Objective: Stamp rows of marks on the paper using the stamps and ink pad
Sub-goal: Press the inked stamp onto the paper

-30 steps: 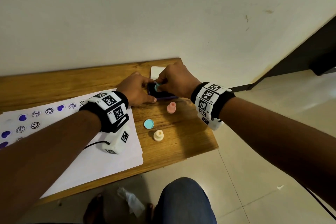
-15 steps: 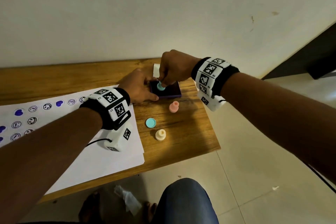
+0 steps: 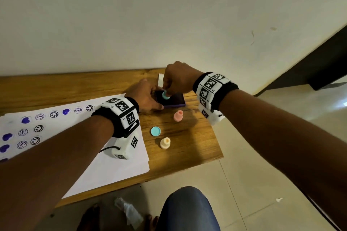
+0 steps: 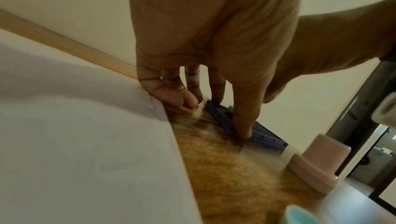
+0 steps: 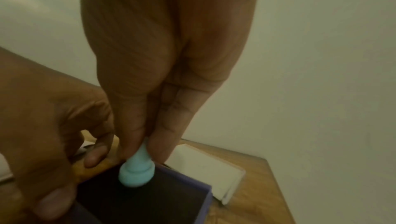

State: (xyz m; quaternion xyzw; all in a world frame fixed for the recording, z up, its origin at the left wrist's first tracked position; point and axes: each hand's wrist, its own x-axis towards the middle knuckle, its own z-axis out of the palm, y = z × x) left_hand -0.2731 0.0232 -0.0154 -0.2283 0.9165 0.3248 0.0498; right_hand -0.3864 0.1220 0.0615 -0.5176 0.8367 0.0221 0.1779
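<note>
My right hand [image 3: 178, 78] pinches the stem of a teal stamp [image 3: 165, 96] [image 5: 137, 173] between thumb and fingers. The stamp's round base sits tilted at the dark face of the purple ink pad [image 3: 173, 100] [image 5: 150, 199]; I cannot tell whether it touches. My left hand [image 3: 148, 97] grips the pad [image 4: 265, 136] by its left end, thumb on the near side and fingers at the far corner. The white paper [image 3: 112, 165] lies to the left, with rows of hearts and smiley marks at its far left.
A pink stamp [image 3: 178, 115] [image 4: 317, 161], a teal cap [image 3: 155, 131] and a cream stamp [image 3: 165, 143] stand on the wooden table [image 3: 197, 152] near its right edge. A white lid [image 5: 205, 160] lies behind the pad by the wall. Crumpled tissue [image 3: 129, 212] is on the floor.
My right wrist has risen and the teal stamp now shows more clearly, tilted over the pad. The left hand stays on the pad.
</note>
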